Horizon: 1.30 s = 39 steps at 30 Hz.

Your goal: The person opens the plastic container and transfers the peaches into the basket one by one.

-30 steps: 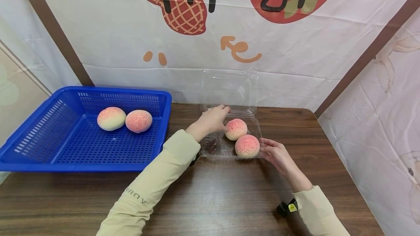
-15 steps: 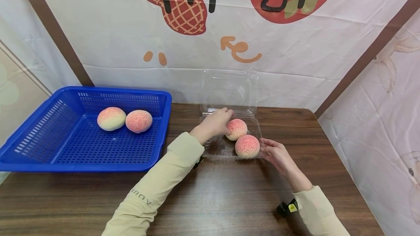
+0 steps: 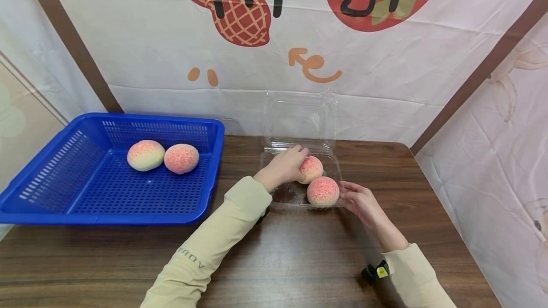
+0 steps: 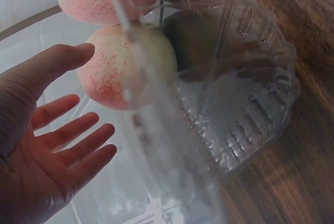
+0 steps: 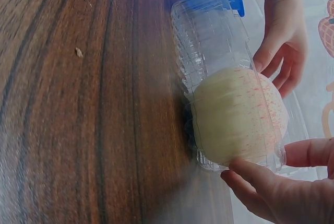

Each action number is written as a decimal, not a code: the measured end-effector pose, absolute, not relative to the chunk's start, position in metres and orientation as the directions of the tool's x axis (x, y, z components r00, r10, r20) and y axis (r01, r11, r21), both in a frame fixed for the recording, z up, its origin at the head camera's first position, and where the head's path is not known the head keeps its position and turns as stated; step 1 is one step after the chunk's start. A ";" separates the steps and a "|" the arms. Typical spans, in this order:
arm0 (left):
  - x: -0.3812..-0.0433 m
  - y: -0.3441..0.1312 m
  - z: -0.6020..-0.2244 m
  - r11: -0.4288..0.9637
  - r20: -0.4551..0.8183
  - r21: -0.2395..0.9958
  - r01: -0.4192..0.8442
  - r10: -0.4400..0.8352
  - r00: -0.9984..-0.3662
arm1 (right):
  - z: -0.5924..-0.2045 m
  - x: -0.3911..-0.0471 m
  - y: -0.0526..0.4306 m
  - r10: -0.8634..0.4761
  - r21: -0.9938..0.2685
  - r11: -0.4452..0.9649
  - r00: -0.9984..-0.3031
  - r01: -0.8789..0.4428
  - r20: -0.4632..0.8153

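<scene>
An artificial peach (image 3: pixel 312 169), cream with pink speckles, sits toward the back of an open clear plastic clamshell box (image 3: pixel 295 197). A second, similar peach (image 3: pixel 323 192) stands in front of it, at the box's front right. My left hand (image 3: pixel 283 168) is at the left side of the back peach. In the left wrist view the thumb of the left hand (image 4: pixel 44 164) overlaps that peach's edge, and its fingers are spread and loosely straight. My right hand (image 3: pixel 363 206) pinches the box's right wall and rim between thumb and fingers, beside the front peach (image 5: pixel 229 117).
A blue plastic basket (image 3: pixel 216 165) stands on the left of the wooden table (image 3: pixel 291 260), holding two more peaches (image 3: pixel 145 155). The box's transparent lid (image 3: pixel 299 118) stands raised at the back, before a printed white cloth (image 3: pixel 376 80).
My left hand has shifted a little to the right and now covers more of the back peach's left side. The right hand keeps its hold on the box, and the peaches stay in place.
</scene>
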<state>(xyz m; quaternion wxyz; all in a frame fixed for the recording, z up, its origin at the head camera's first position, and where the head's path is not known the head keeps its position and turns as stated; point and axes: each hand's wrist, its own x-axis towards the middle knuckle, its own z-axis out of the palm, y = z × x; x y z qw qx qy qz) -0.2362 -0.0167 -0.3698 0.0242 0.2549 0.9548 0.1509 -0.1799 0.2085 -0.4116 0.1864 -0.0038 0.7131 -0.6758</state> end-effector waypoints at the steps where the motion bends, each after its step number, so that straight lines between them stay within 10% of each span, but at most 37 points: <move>1: -0.236 -0.016 -0.371 0.823 0.033 0.303 0.480 0.494 -0.869 | -0.412 -0.180 0.209 -0.258 -0.965 0.087 -0.930 0.247 -0.261; 39: -0.239 0.003 -0.380 0.799 0.001 0.214 0.562 0.575 -0.818 | -0.411 -0.180 0.209 -0.260 -0.964 0.087 -0.929 0.250 -0.264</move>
